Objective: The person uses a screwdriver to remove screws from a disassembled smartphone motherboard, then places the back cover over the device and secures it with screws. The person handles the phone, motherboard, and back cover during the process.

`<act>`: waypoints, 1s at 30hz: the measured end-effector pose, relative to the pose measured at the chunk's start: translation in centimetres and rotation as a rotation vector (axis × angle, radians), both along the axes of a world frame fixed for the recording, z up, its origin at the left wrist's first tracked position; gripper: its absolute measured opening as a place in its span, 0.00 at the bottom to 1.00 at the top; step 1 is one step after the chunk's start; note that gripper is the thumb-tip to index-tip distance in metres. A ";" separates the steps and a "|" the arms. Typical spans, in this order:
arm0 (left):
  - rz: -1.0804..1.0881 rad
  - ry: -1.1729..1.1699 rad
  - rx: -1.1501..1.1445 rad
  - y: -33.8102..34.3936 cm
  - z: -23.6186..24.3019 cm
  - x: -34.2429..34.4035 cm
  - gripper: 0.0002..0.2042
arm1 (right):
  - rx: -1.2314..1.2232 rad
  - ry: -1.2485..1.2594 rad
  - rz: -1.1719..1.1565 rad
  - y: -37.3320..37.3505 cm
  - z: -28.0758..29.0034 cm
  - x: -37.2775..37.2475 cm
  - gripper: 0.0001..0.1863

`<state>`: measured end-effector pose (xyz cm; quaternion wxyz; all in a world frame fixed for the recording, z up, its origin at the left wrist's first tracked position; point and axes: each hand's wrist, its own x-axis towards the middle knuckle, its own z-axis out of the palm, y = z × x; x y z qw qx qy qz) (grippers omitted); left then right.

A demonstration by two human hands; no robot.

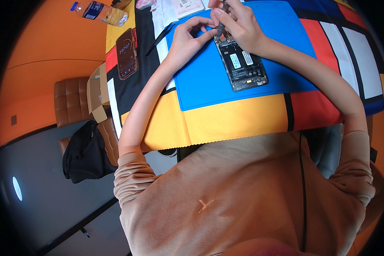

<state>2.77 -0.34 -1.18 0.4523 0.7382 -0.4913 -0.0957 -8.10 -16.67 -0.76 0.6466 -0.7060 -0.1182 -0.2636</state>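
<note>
Your right fingers [218,14] grasp the grey tool [220,30] steeply, likely for precision over the opened phone [244,68]; whether your left fingers [206,36] grip anything is unclear.

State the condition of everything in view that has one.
Disassembled phone: back off, insides exposed
Grey tool: gripped in right hand
Left hand: fingers bent
Second phone: screen lit
Bottle: capped
Cardboard box: open
Blue mat: flat
Sleeves: pushed up

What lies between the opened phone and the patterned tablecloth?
The blue mat; in the head view, the opened phone rests on it, with the patterned tablecloth underneath.
</note>
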 end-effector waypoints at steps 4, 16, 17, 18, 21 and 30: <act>0.032 0.002 0.028 0.2 0.1 0.0 0.12 | -0.457 -0.344 -0.060 -0.2 0.2 0.4 0.06; 0.044 -0.055 0.035 0.5 -0.3 0.7 0.14 | -0.556 -0.161 0.140 -0.5 3.7 1.3 0.12; 0.035 -0.078 0.025 0.5 -0.4 0.8 0.13 | -0.543 -0.139 0.185 -0.5 3.8 1.4 0.11; 0.042 -0.061 0.027 0.5 -0.5 0.8 0.13 | -0.530 -0.117 0.229 -0.5 3.9 1.5 0.10; 0.037 -0.034 -0.013 0.4 -0.7 0.9 0.13 | -0.668 -0.309 0.151 -0.3 4.1 1.6 0.11; 0.053 -0.065 0.089 0.6 -0.2 0.4 0.13 | -0.603 -0.044 0.337 -1.2 6.1 0.8 0.09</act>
